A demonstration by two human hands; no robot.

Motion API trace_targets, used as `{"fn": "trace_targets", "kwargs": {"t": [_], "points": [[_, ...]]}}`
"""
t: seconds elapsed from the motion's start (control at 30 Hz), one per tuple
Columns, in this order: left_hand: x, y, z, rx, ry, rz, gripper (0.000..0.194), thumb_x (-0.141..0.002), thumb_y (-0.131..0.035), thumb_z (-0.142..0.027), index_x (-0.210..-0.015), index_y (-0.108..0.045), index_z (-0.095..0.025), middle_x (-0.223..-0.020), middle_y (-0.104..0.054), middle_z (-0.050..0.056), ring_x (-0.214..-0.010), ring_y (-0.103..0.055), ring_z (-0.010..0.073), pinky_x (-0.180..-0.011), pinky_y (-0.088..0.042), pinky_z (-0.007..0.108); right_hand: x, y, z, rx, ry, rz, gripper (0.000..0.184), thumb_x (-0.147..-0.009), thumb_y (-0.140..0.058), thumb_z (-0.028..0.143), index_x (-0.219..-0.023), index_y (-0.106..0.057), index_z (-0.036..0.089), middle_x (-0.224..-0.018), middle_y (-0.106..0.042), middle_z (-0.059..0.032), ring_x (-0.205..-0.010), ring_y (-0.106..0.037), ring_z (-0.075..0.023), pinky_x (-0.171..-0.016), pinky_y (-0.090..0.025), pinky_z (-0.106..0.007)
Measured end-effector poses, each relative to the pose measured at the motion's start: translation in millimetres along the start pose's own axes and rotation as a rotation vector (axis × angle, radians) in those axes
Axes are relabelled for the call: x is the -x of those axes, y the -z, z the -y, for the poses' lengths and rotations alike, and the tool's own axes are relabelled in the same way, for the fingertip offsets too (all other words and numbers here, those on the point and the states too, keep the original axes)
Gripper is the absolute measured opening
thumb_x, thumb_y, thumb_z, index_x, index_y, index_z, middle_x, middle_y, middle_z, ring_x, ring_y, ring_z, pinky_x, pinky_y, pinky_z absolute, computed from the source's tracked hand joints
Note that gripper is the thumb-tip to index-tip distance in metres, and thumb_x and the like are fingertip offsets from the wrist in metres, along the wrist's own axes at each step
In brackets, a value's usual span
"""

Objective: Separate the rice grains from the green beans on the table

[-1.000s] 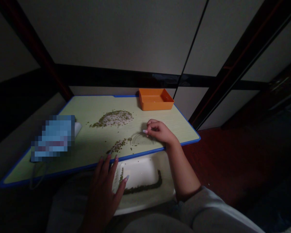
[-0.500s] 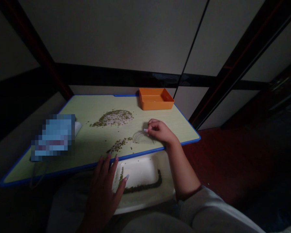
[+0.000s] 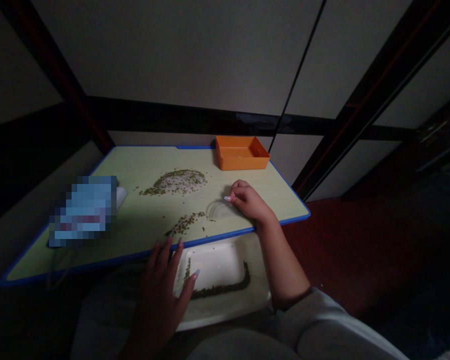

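My right hand (image 3: 245, 201) pinches the top of a clear half-round plastic piece (image 3: 218, 210), shaped like a protractor, which stands on the table near its front edge. Just left of that piece lies a small streak of mixed green and pale grains (image 3: 185, 223). A bigger pile of the same grains (image 3: 180, 181) spreads farther back. My left hand (image 3: 165, 280) is open with fingers spread, its fingertips by the table edge and its thumb over the left side of a white basin (image 3: 221, 320). Dark green grains (image 3: 225, 289) line the basin's near and side edges.
The pale table (image 3: 135, 160) has a blue rim. An orange open box (image 3: 243, 162) stands at its back right. On the left lies a blurred-out blue item (image 3: 84, 210) with a cord or strap hanging below. Panelled doors (image 3: 195, 55) rise behind the table.
The clear piece has tilted or turned slightly in my right hand, so its outline looks fainter. My left hand, the grains and the basin look the same.
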State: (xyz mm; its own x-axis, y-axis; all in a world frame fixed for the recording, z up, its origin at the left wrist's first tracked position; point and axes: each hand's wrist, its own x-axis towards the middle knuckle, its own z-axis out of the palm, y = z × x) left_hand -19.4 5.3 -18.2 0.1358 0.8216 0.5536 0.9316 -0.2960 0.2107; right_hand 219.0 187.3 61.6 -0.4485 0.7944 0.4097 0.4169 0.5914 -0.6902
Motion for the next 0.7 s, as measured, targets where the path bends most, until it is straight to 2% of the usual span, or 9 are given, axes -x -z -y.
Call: {"fn": "trace_targets", "kwargs": {"t": [0.27, 0.7], "points": [[0.0, -0.3, 0.8, -0.011, -0.008, 0.001, 0.074, -0.084, -0.056, -0.033, -0.149, -0.023, -0.022, -0.154, -0.032, 0.016, -0.146, -0.024, 0.0342, -0.108, -0.041, 0.057, -0.4, -1.6, -3.5, 0.093, 0.005, -0.033, 0.022, -0.083, -0.068, 0.021, -0.064, -0.058, 0.017, -0.083, -0.053, -0.0031, -0.085, -0.049, -0.0162, -0.082, -0.039, -0.031], [0.0, -0.2, 0.6, 0.009, 0.009, 0.008, 0.075, -0.084, -0.055, -0.033, -0.15, -0.021, -0.025, -0.156, -0.029, 0.014, -0.146, -0.023, 0.0347, -0.109, -0.039, 0.057, 1.0, -0.6, -5.8, 0.119, 0.028, 0.049, 0.019, -0.082, -0.068, 0.021, -0.064, -0.062, 0.018, -0.085, -0.055, -0.0034, -0.09, -0.05, -0.0181, -0.088, -0.037, -0.034]]}}
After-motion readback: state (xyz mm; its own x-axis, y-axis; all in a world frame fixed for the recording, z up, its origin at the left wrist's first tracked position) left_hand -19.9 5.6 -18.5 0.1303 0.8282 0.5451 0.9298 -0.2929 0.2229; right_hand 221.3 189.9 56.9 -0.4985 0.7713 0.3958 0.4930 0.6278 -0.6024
